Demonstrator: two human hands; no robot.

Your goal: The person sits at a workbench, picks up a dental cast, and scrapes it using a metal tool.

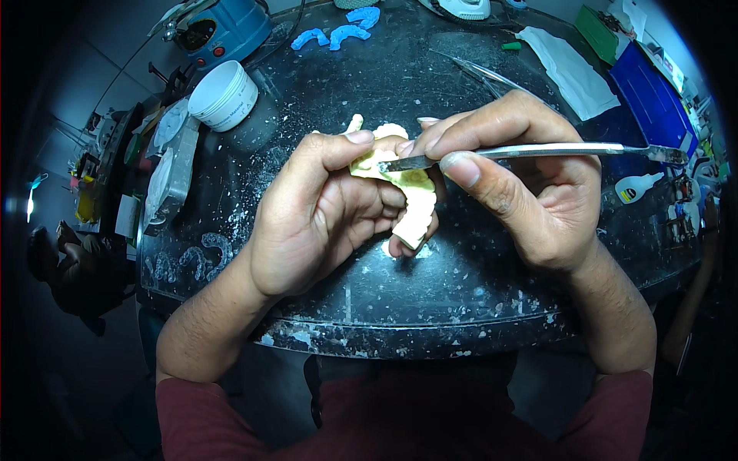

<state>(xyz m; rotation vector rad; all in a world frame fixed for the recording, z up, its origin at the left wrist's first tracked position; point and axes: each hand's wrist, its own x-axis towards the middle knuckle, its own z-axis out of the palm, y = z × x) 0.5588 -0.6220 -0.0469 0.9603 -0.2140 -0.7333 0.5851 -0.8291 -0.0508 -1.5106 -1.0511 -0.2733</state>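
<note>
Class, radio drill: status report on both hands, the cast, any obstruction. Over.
Left hand gripping pale yellow dental cast. Right hand holding metal tool, blade against cast. Nothing visibly blocking the blade.

The dental model (417, 219) is partly covered by the left hand (307, 203); its underside cannot be seen. The right hand (542, 180) conceals part of the metal spatula (569, 150) and the near end of a slender metal instrument (480, 70). The far edge cuts off the blue machine (231, 34) and a white appliance (465, 8). At far left, a seated person (73, 269) is dim; small items (684, 211) at right are indistinct.
</note>
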